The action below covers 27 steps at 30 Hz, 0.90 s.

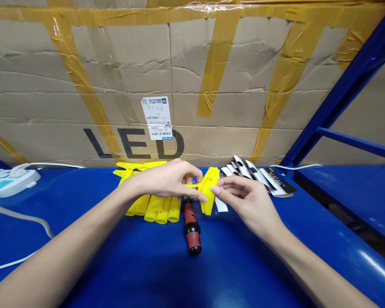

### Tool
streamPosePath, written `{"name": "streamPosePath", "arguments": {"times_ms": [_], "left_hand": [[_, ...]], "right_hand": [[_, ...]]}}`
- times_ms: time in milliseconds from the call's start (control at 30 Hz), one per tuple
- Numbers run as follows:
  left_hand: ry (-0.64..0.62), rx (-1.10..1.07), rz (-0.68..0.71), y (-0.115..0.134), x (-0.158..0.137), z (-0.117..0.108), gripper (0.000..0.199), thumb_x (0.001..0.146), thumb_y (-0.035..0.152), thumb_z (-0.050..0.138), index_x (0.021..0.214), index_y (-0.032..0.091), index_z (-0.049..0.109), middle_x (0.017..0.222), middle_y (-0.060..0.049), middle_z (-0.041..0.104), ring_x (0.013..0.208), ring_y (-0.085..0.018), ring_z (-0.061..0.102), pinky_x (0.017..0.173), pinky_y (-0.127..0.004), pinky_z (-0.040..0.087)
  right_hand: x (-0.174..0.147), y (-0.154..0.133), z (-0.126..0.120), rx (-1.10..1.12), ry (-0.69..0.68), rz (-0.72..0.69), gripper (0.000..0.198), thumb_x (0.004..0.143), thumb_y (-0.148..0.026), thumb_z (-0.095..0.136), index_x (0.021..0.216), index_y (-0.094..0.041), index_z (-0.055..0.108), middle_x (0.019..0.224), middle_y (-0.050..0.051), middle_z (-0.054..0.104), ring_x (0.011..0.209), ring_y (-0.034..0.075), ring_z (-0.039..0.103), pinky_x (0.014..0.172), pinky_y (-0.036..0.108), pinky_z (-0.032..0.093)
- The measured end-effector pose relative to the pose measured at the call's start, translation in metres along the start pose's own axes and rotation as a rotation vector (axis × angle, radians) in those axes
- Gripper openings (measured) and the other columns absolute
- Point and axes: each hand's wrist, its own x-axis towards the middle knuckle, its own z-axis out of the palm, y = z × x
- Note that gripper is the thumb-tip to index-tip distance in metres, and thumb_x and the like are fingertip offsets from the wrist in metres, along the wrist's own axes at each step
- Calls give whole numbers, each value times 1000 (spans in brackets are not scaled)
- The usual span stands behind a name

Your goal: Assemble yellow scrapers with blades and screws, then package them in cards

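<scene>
A flat yellow plastic piece (209,190), wide and slant-sided with small holes, is held upright between both hands above the blue table. My left hand (171,177) pinches its left side, thumb in front and index finger curled behind. At its right edge, my right hand (248,201) grips it between thumb and fingertips. Below the piece lies a screwdriver (191,224) with a red and black handle, its front end hidden by my left hand. Several yellow plastic tubes (162,211) lie behind and left of it, partly covered by my left hand and forearm.
Black and white printed cards (259,177) are stacked at the back right, near a white paper strip (222,205). A white power strip (11,183) with cables is at the left. A taped cardboard box (192,141) stands behind; a blue metal frame (329,107) rises at right.
</scene>
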Motion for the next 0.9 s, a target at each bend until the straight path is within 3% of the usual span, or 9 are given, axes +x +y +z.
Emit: {"name": "streamPosePath", "arguments": {"times_ms": [300,533,733,900], "left_hand": [[19,-34,-92,-3,-4,-3,46,83,62,66,95,19,57,59,6,57,52,-14,55,51,-25,34],[-18,-30,-39,-5,-1,0,49,87,64,59,69,19,52,58,4,54,52,-12,49,51,-25,30],[-22,168,-112,-1,3,5,57,87,74,51,71,19,55,63,1,52,54,-13,43,51,-27,28],[-60,277,-136,8,5,10,58,91,74,40,68,21,47,61,1,50,53,-15,43,51,-28,30]], "right_hand": [[5,-4,-9,159,-65,91,35,62,-43,91,78,-18,73,71,2,72,62,15,66,62,27,53],[1,-2,-2,133,-62,73,36,64,-48,89,80,-19,75,73,3,73,63,15,66,61,28,53],[2,-1,1,140,-42,75,34,60,-45,92,76,-19,76,71,2,73,61,14,64,59,27,52],[0,1,2,90,-3,39,34,60,-43,93,74,-18,75,70,3,74,61,14,64,59,26,51]]}}
